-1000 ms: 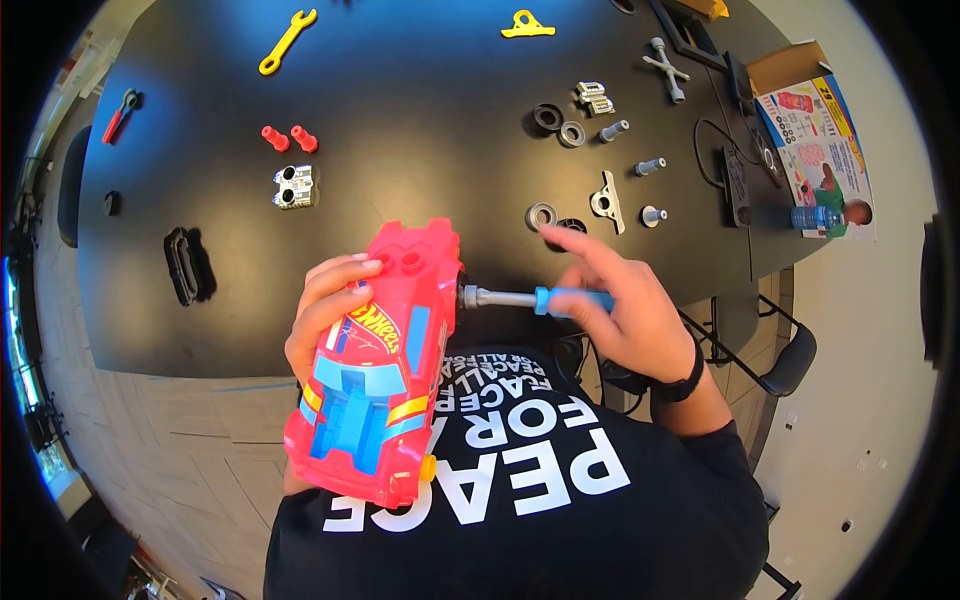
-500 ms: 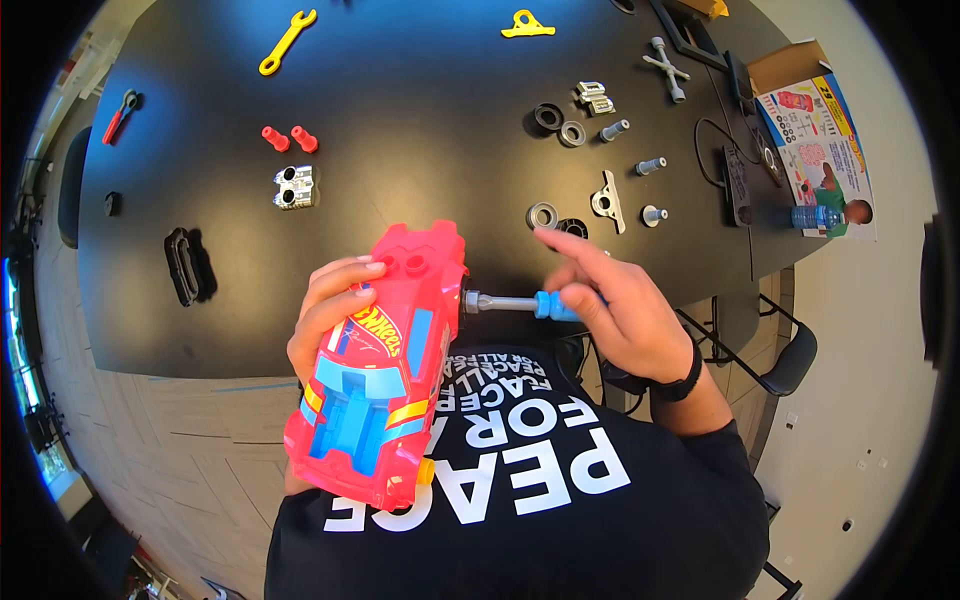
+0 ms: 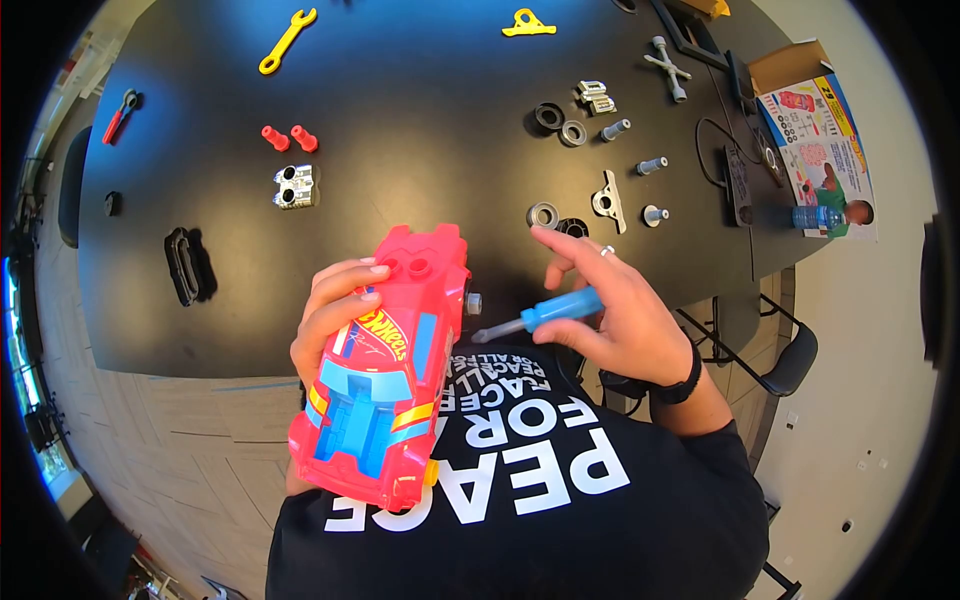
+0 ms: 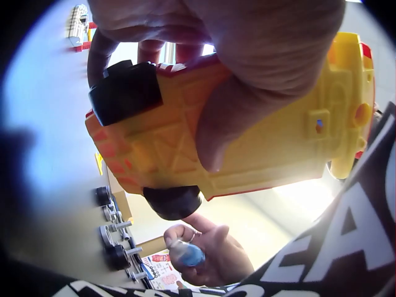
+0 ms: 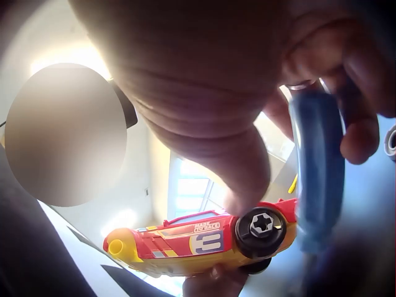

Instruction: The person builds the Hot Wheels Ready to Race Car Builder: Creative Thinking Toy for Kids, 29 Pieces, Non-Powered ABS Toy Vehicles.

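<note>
My left hand (image 3: 325, 315) grips a red toy car (image 3: 440, 260), fingers over its near side and thumb across the yellow underside (image 4: 266, 148) in the left wrist view. Two black wheels (image 4: 127, 94) sit at one end of the car. A grey bolt head (image 3: 474, 303) sticks out of the right-hand wheel (image 5: 247, 244). In my right hand (image 3: 640, 325) is a toy screwdriver (image 3: 565, 308), its blue handle held between thumb and fingers with the index finger extended. The grey screwdriver tip (image 3: 485, 335) is apart from the bolt, pointing down-left.
Beyond the car on the black table (image 3: 420, 120) lie a silver engine block (image 3: 294, 187), red pegs (image 3: 304, 139), a black part (image 3: 182, 266) and a yellow wrench (image 3: 288, 42). Wheels, rims (image 3: 542, 216) and grey bolts (image 3: 651, 165) lie at right, near a printed box (image 3: 820, 140).
The screwdriver has come off the bolt in the wheel, its tip swinging down toward the shirt. The right hand has opened slightly around the handle; the left hand and car have barely shifted.
</note>
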